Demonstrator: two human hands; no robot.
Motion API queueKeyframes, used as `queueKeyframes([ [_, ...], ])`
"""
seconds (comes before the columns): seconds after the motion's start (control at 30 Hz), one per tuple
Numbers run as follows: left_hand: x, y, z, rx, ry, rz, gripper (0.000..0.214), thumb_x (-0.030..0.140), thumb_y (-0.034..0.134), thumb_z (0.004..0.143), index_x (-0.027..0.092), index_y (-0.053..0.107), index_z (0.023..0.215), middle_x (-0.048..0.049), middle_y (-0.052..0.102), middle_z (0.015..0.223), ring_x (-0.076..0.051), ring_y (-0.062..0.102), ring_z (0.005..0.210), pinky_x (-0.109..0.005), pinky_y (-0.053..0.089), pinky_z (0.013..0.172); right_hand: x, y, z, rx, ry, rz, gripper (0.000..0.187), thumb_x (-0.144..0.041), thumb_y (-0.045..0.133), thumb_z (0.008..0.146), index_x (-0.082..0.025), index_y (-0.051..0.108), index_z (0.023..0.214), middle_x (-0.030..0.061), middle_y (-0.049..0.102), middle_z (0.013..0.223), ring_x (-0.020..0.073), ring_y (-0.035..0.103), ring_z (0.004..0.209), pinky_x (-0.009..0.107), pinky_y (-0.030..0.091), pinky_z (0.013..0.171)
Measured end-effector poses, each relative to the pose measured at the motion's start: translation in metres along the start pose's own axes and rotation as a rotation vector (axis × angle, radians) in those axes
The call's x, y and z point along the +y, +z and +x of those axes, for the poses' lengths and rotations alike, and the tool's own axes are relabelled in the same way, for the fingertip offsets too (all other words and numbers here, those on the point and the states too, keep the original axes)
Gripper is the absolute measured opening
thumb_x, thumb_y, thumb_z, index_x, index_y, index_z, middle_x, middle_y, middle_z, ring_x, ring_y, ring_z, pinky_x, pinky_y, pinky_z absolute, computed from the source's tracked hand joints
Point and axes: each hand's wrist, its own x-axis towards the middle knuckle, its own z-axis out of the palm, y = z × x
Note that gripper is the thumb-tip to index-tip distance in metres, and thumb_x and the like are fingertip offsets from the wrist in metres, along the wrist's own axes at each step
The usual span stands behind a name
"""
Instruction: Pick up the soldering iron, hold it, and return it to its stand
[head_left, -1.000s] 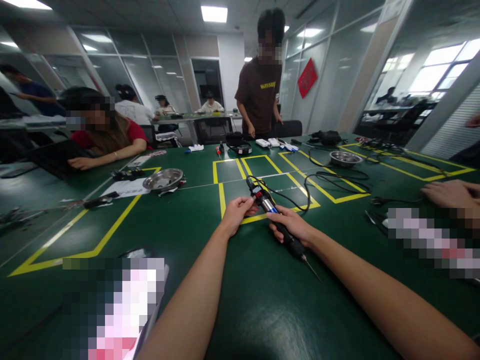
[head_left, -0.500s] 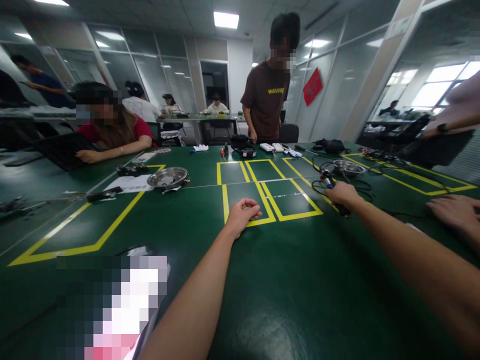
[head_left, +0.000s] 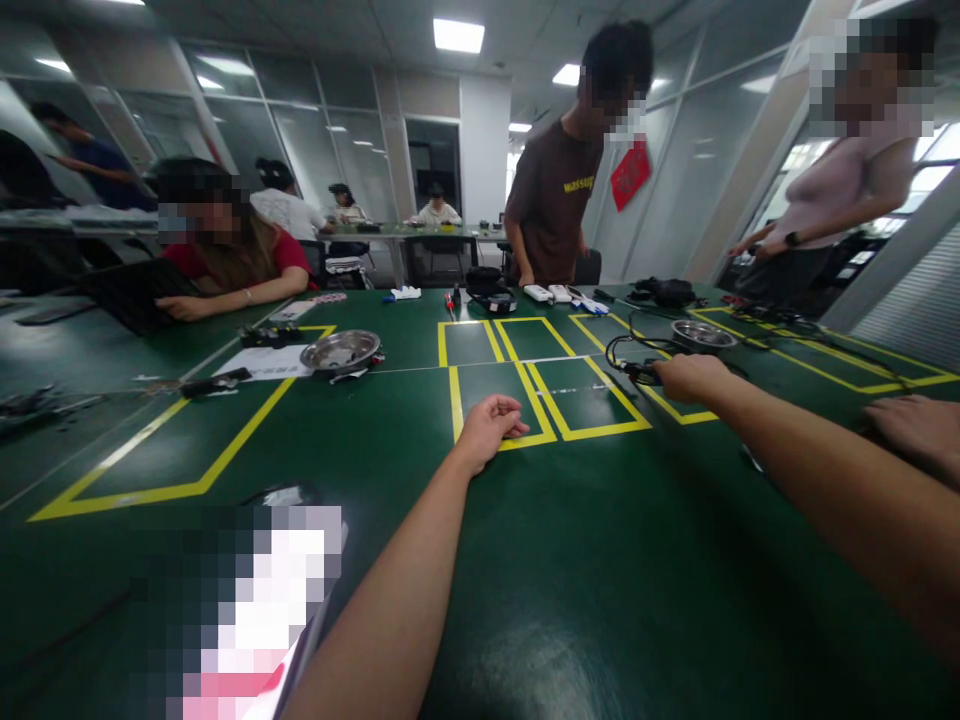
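My right hand [head_left: 691, 378] is stretched far out to the right over the bench [head_left: 570, 560], fingers curled shut around the body of a dark electric screwdriver [head_left: 639, 372]. Only the tool's dark end shows, poking out to the left of my knuckles and lying low on the green surface just beyond a yellow tape line [head_left: 600, 432]. Its black cable [head_left: 622, 345] loops away behind it toward a steel bowl [head_left: 703, 333] that sits just past my hand. My left hand [head_left: 489, 422] rests on the bench in front of me, loosely half-curled with the thumb lying over the fingers and nothing in it, touching the corner of the same taped rectangle and well apart from the tool. To the far right, another person's hand [head_left: 911, 425] lies flat on the bench near my forearm. To the left, a second steel bowl [head_left: 341, 350] stands beside a sheet of paper [head_left: 262, 362]. Across the bench, a person in a brown shirt [head_left: 551, 200] stands bent over small items at the far edge. A seated person in red [head_left: 247, 270] leans on the left side, and a person in a light top [head_left: 832, 190] stands at the right.
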Motion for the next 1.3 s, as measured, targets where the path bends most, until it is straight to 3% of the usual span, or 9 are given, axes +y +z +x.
queueKeyframes([
  [0.4, -0.004, 0.001, 0.003, 0.015, -0.007, 0.018, 0.008, 0.01, 0.055, 0.089, 0.013, 0.056, 0.096, -0.0029, 0.065, 0.074, -0.012, 0.068, 0.065, -0.025, 0.054, 0.066, 0.003, 0.002, 0.004, -0.093, 0.029, 0.089, 0.049, -0.03, 0.068, 0.075, -0.017, 0.065, 0.122, 0.0202, 0.065, 0.113, 0.0333, 0.064, 0.097, 0.04, 0.048, 0.076],
  [0.57, 0.002, 0.003, 0.001, -0.009, -0.034, 0.013, 0.008, 0.014, 0.059, 0.089, 0.012, 0.058, 0.096, -0.0058, 0.068, 0.078, -0.013, 0.069, 0.07, -0.026, 0.054, 0.07, 0.0, -0.001, 0.002, -0.067, 0.106, 0.321, 0.039, -0.032, 0.073, 0.072, -0.012, 0.068, 0.105, 0.0183, 0.067, 0.099, 0.0303, 0.066, 0.09, 0.036, 0.05, 0.073],
  [0.67, 0.003, 0.003, 0.002, 0.013, -0.033, -0.003, 0.014, 0.02, 0.064, 0.088, 0.011, 0.058, 0.097, -0.0081, 0.069, 0.081, -0.014, 0.07, 0.075, -0.027, 0.055, 0.074, -0.014, 0.001, -0.01, -0.126, 0.183, 0.645, 0.029, -0.034, 0.069, 0.078, -0.011, 0.063, 0.095, 0.0119, 0.065, 0.075, 0.0212, 0.064, 0.064, 0.031, 0.05, 0.057],
  [0.77, 0.001, 0.003, 0.005, 0.039, -0.04, -0.009, 0.023, 0.028, 0.071, 0.083, 0.012, 0.057, 0.092, -0.0098, 0.071, 0.083, -0.014, 0.07, 0.075, -0.029, 0.055, 0.076, -0.046, 0.004, -0.033, -0.198, 0.249, 1.387, 0.022, -0.029, 0.066, 0.083, -0.015, 0.054, 0.093, 0.0032, 0.058, 0.062, 0.013, 0.054, 0.048, 0.025, 0.046, 0.044],
  [0.83, -0.001, 0.002, 0.006, 0.051, -0.057, 0.0, 0.025, 0.031, 0.072, 0.082, 0.012, 0.058, 0.089, -0.0105, 0.072, 0.084, -0.014, 0.069, 0.073, -0.03, 0.056, 0.075, -0.075, 0.006, -0.05, -0.246, 0.209, 1.724, 0.02, -0.028, 0.064, 0.086, -0.016, 0.05, 0.093, 0.0002, 0.055, 0.063, 0.0094, 0.05, 0.046, 0.022, 0.046, 0.043],
  [1.0, -0.005, 0.0, 0.01, 0.023, -0.04, 0.035, 0.03, 0.04, 0.067, 0.085, 0.01, 0.064, 0.087, -0.0129, 0.071, 0.088, -0.016, 0.069, 0.078, -0.032, 0.056, 0.077, -0.147, 0.014, -0.096, -0.351, 0.042, 2.103, 0.026, -0.034, 0.066, 0.085, -0.019, 0.049, 0.096, -0.0025, 0.053, 0.063, 0.0075, 0.047, 0.044, 0.02, 0.044, 0.039],
  [1.13, -0.004, 0.004, 0.009, -0.042, -0.031, 0.085, 0.042, 0.052, 0.06, 0.086, 0.01, 0.065, 0.094, -0.0146, 0.07, 0.098, -0.018, 0.069, 0.082, -0.031, 0.055, 0.072, -0.172, 0.017, -0.125, -0.354, -0.177, 2.121, 0.035, -0.04, 0.069, 0.082, -0.021, 0.049, 0.103, -0.0037, 0.055, 0.064, 0.0082, 0.048, 0.042, 0.021, 0.044, 0.038],
  [1.3, 0.005, 0.011, 0.004, -0.144, -0.047, 0.16, 0.04, 0.05, 0.063, 0.085, 0.012, 0.066, 0.096, -0.012, 0.071, 0.097, -0.018, 0.068, 0.084, -0.027, 0.051, 0.071, -0.173, 0.014, -0.136, -0.393, -0.327, 2.064, 0.041, -0.045, 0.068, 0.083, -0.02, 0.048, 0.11, -0.0047, 0.056, 0.065, 0.0078, 0.048, 0.041, 0.021, 0.044, 0.039],
])
